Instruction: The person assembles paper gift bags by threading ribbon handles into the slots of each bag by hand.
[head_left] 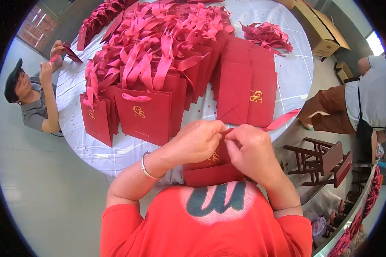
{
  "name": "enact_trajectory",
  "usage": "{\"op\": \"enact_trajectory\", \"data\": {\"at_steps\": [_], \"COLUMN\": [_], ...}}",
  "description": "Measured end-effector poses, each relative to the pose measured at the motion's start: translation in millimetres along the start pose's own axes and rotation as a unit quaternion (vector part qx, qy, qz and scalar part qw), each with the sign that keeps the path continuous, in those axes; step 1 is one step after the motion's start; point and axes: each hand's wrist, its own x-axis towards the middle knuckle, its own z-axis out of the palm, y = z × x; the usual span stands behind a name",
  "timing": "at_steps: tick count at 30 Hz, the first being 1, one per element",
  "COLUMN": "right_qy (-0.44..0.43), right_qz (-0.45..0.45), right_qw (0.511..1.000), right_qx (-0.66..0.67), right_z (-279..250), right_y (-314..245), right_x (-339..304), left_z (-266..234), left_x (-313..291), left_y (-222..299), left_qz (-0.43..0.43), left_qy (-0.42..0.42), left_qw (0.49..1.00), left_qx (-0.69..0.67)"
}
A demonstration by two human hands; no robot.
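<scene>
A dark red paper gift bag (212,173) with a gold emblem lies in front of my body at the table's near edge. My left hand (197,139), with a bangle on its wrist, is closed in a pinch at the bag's upper edge. Close beside it, my right hand (253,150) pinches too, and a pink ribbon (283,120) trails from it to the right. The fingertips hide the exact spot where ribbon and bag meet. Just beyond my hands lie stacked flat bags (233,92) with no ribbons showing.
Several ribboned bags (143,113) crowd the round table (128,156) under its white cover. A heap of loose ribbons (268,36) lies at the far right. One person (32,100) handles a bag at left; another person (343,100) stands right, near wooden stools (324,158) and a cardboard box (319,32).
</scene>
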Motion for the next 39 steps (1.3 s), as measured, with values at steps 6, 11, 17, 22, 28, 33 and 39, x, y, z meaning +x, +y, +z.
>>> {"op": "enact_trajectory", "data": {"at_steps": [6, 11, 17, 22, 28, 33, 39], "right_qy": [-0.005, 0.021, -0.018, -0.134, -0.369, -0.535, -0.450], "right_qz": [-0.020, -0.001, 0.043, 0.130, 0.084, 0.230, 0.318], "right_qw": [0.994, 0.999, 0.998, 0.963, 0.909, 0.779, 0.787], "right_qx": [-0.110, 0.027, 0.051, 0.196, 0.177, 0.234, 0.278], "right_z": [9.7, 3.8, -16.3, -36.9, -57.0, -41.3, -30.6], "right_y": [-13.3, -0.5, -3.2, 9.3, 26.7, 33.3, 30.9], "right_x": [-15.9, -1.4, 0.3, 16.3, 64.9, 78.5, 65.7], "left_z": [4.6, 0.8, -3.8, 2.9, 9.8, 12.9, 9.0], "left_x": [-1.2, -4.5, -8.8, -11.6, -20.3, -24.5, -25.0], "left_y": [1.5, 9.6, 11.9, 20.3, 27.8, 31.2, 28.8], "left_qz": [0.000, -0.014, 0.005, 0.073, 0.111, 0.125, 0.116], "left_qy": [0.005, 0.006, -0.002, 0.050, 0.073, 0.073, 0.063], "left_qw": [1.000, 1.000, 1.000, 0.996, 0.991, 0.988, 0.991], "left_qx": [0.029, -0.005, -0.014, -0.017, 0.025, 0.054, 0.023]}}
